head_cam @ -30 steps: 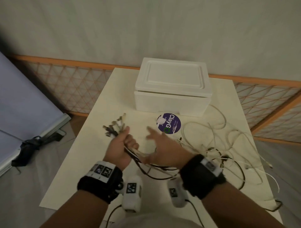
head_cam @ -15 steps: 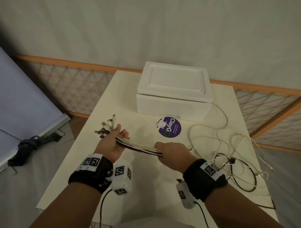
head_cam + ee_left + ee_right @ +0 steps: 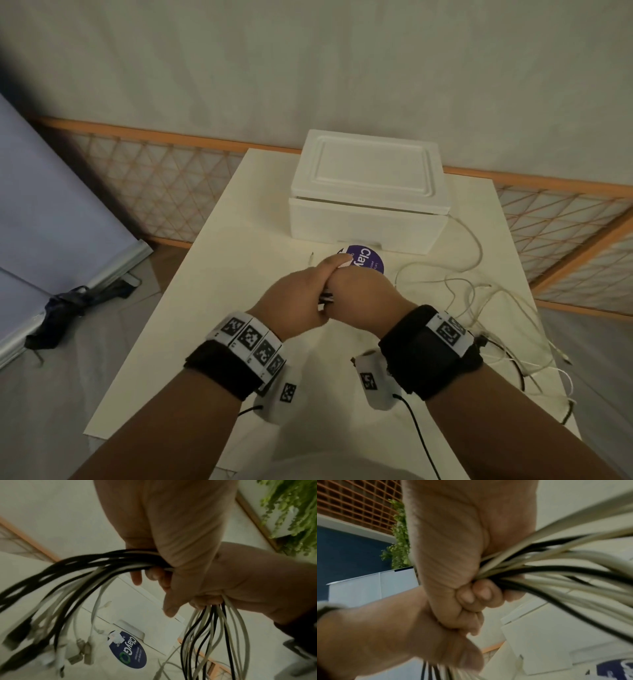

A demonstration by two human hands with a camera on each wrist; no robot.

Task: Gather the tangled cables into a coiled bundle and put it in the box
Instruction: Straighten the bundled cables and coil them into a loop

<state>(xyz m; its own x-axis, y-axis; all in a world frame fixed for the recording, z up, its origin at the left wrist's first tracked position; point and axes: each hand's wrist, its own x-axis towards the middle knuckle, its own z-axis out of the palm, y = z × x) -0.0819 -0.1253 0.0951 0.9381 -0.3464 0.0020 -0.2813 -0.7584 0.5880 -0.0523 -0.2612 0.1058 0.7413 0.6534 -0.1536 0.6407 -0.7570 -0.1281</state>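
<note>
Both hands meet above the middle of the table [image 3: 212, 308]. My left hand [image 3: 294, 303] grips a bundle of black and white cables [image 3: 96, 566], whose plug ends [image 3: 75, 654] dangle below it. My right hand [image 3: 366, 294] is pressed against the left and grips the same cables [image 3: 547, 572], fingers [image 3: 479, 596] curled round them. From the head view the bundle is almost hidden between the hands. The loose cable lengths [image 3: 479, 294] trail off over the right side of the table. The white foam box [image 3: 370, 192] stands behind the hands with its lid on.
A round purple sticker [image 3: 368, 258] lies on the table just in front of the box. An orange lattice rail [image 3: 154, 181] runs behind the table. A grey panel [image 3: 51, 222] and a dark strap [image 3: 65, 308] lie on the floor at left.
The hands were apart with the bundle stretched between them; now they have come together nearer the box, the left moving right. The plug ends no longer show from the head.
</note>
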